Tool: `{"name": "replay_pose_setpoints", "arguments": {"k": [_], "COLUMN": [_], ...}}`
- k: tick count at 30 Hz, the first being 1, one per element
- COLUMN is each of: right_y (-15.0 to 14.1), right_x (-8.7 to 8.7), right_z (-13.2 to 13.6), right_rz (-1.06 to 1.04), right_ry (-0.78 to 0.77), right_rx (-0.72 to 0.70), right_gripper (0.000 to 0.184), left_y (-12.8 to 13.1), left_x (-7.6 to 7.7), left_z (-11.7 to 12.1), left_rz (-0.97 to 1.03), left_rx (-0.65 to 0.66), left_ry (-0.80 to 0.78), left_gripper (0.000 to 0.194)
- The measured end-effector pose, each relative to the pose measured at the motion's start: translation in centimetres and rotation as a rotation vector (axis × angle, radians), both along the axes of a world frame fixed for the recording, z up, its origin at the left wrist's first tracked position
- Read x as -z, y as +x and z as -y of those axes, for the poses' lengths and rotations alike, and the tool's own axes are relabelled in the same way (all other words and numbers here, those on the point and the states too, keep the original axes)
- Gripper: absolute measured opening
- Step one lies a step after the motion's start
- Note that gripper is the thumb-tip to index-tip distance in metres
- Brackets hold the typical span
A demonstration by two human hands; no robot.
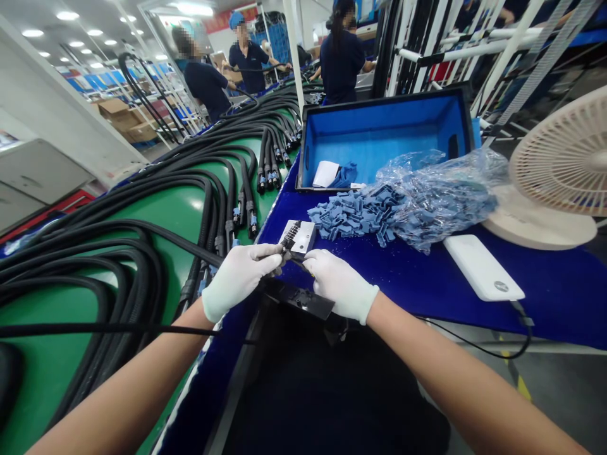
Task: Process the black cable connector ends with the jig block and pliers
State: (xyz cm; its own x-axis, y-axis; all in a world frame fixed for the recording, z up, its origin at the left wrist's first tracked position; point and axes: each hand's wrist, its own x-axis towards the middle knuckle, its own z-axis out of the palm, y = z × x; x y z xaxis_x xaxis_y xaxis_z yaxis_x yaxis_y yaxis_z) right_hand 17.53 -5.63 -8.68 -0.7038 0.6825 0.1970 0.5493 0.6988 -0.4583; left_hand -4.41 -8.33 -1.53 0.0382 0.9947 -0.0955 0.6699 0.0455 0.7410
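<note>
Both hands wear white gloves and meet at the edge of the blue work surface. My left hand (pixel 241 275) is closed around the end of a black hose (pixel 183 243) that runs in from the left. Close beside it, my right hand (pixel 336 281) is pinched on a small dark piece, too hidden to name. Just beyond the fingertips sits a pale metal block (pixel 306 237) with a row of black parts on top. Below the hands a black plate (pixel 308 302) juts out from the edge. Small blue plastic clips (pixel 355 215) lie heaped to the right.
Many black hoses (pixel 137 170) with connector ends cover the green conveyor (pixel 190 201) on my left. A blue bin (pixel 384 129) stands behind the clips, with a clear plastic bag (pixel 441 196) before it. A white power bank (pixel 484 268) and a fan (pixel 564 158) are right. Three people stand farther back.
</note>
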Motion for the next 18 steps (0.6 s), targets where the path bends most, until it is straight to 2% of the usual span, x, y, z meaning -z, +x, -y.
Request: {"name": "replay_pose_setpoints", "arguments": {"k": [3, 6, 9, 13, 18], "right_y": [-0.1, -0.2, 0.1, 0.5, 0.0], "right_x": [0.2, 0.2, 0.0, 0.1, 1.4], "right_z": [0.0, 0.0, 0.1, 0.0, -1.2], "right_rz": [-0.018, -0.017, -0.068, -0.128, -0.102], "right_ry": [0.025, 0.036, -0.033, -0.125, -0.1], "right_rx": [0.009, 0.041, 0.103, 0.144, 0.118], "right_gripper": [0.021, 0.02, 0.024, 0.037, 0.012], "left_y": [0.9, 2.2, 3.0, 2.8, 2.5], "left_x": [-0.2, -0.3, -0.3, 0.0, 0.4], "left_z": [0.0, -0.3, -0.9, -1.6, -1.9], "left_rz": [0.018, -0.017, -0.126, -0.211, -0.206], "left_rx": [0.009, 0.009, 0.027, 0.062, 0.052], "left_ry": [0.021, 0.161, 0.278, 0.281, 0.262], "left_gripper": [0.049, 0.057, 0.048, 0.042, 0.045]}}
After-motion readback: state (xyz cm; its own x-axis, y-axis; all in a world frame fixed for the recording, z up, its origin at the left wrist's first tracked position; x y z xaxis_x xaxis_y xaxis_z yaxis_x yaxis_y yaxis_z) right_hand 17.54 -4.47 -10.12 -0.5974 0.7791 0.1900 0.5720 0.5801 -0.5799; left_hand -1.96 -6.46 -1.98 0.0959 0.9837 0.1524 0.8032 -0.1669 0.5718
